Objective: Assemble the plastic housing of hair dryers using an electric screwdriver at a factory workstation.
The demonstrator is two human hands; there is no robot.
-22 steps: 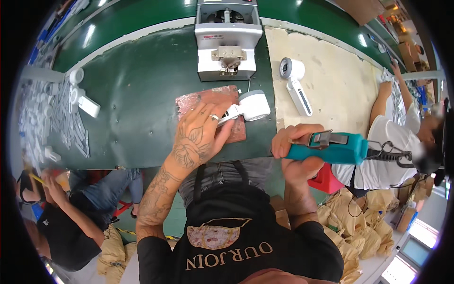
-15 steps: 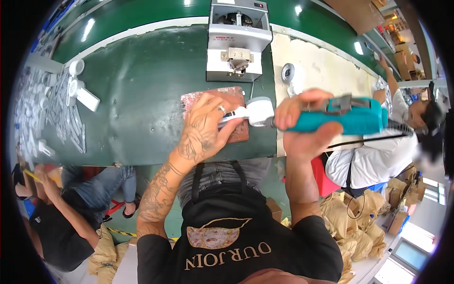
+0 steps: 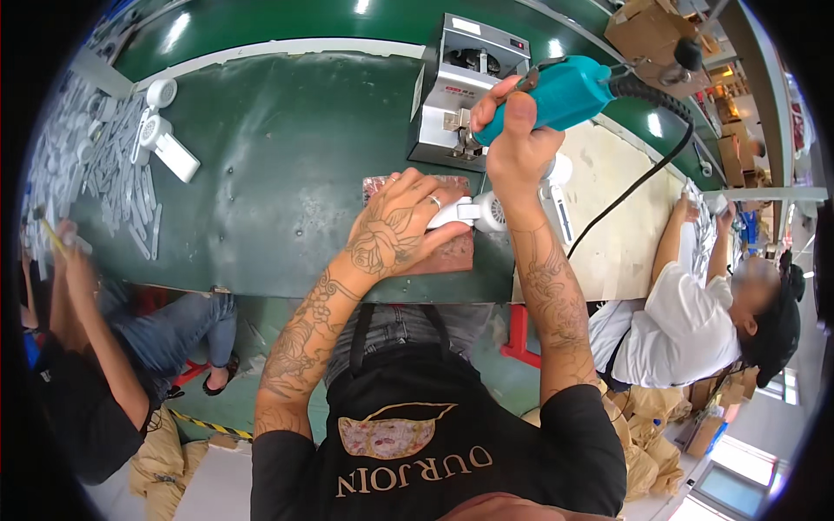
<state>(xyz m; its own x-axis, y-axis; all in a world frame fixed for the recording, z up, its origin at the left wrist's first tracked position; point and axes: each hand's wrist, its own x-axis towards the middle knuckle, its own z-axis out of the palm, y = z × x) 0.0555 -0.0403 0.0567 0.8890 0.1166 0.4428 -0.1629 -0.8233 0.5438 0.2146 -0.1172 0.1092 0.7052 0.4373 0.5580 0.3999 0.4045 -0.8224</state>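
My left hand (image 3: 395, 221) is closed around the handle of a small white handheld fan (image 3: 491, 213), holding it on a worn red block (image 3: 452, 258). The fan's round, grilled head points right, past the block's edge. Most of the handle is hidden under my fingers. My right hand (image 3: 526, 148) grips a teal electric screwdriver (image 3: 565, 91), raised beyond the fan. Its nose points left and down at the front of a grey-and-silver screw feeder (image 3: 434, 95). Whether the bit touches the feeder I cannot tell, as my hand covers part of it.
A white fan (image 3: 169, 156) lies on the green mat at left, beside a heap of white plastic parts (image 3: 130, 191). Another white fan (image 3: 559, 208) rests at right, near the screwdriver's black cable (image 3: 621, 200). A person (image 3: 691, 321) works at right, another (image 3: 95, 382) at left.
My right hand has carried the screwdriver away from the fan, forward and left to the screw feeder. The fan's head has turned and now shows its grille. My left hand keeps its hold.
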